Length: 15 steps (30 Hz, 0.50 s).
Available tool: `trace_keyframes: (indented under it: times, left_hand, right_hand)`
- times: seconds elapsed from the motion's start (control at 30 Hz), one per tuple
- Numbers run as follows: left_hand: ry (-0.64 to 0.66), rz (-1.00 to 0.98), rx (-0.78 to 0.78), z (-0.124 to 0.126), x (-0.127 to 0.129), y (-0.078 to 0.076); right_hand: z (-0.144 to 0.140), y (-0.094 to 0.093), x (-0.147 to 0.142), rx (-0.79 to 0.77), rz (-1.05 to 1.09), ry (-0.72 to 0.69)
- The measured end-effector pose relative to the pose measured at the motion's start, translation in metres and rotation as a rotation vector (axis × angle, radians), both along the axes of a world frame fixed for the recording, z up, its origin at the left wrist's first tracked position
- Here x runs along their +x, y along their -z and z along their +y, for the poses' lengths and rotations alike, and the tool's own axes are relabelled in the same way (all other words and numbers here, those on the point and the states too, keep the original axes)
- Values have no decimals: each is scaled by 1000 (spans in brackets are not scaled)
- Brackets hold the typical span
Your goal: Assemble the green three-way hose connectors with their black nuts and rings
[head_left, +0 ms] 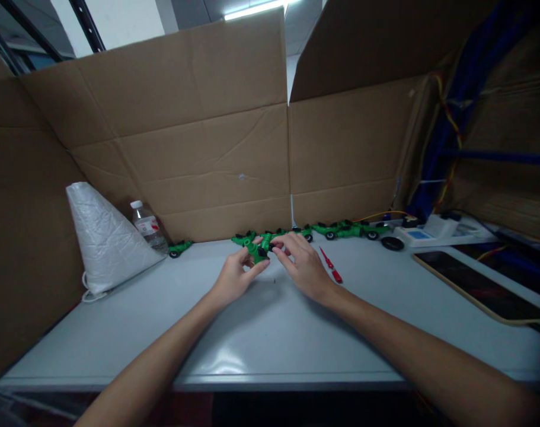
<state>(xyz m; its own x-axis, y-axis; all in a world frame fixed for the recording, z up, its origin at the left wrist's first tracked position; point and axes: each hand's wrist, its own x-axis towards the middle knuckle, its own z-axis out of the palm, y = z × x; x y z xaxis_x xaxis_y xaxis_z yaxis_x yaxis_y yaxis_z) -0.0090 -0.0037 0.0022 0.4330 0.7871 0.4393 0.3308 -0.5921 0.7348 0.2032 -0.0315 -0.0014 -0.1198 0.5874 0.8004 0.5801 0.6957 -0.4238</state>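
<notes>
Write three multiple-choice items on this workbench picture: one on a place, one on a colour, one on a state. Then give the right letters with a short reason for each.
1. Where does the red screwdriver lie?
A. on the table just right of the right hand
B. inside the white bag
C. on top of the bottle

2. What colour is the small toy car held between the hands?
A. yellow
B. green
C. white

3. How does the left hand stand?
A. flat on the table, touching nothing
B. off the table's edge, out of sight
C. fingers pinched on the toy car

Key: 1 A, it lies on the grey table beside the right hand. 2 B, its body is green with black wheels. 3 C, thumb and fingers close on the car, with the right hand's fingertips at its other side.
</notes>
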Motion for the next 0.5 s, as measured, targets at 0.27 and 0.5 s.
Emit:
trace_keyframes:
  times: [0.27, 0.5]
  left_hand:
    - [-16, 147, 102, -4, -1, -5]
    - [-3, 129, 207, -4, -2, -2]
  right_hand:
    - [20, 10, -3, -405, 531, -254]
    - [23, 11, -4, -596, 705, -386]
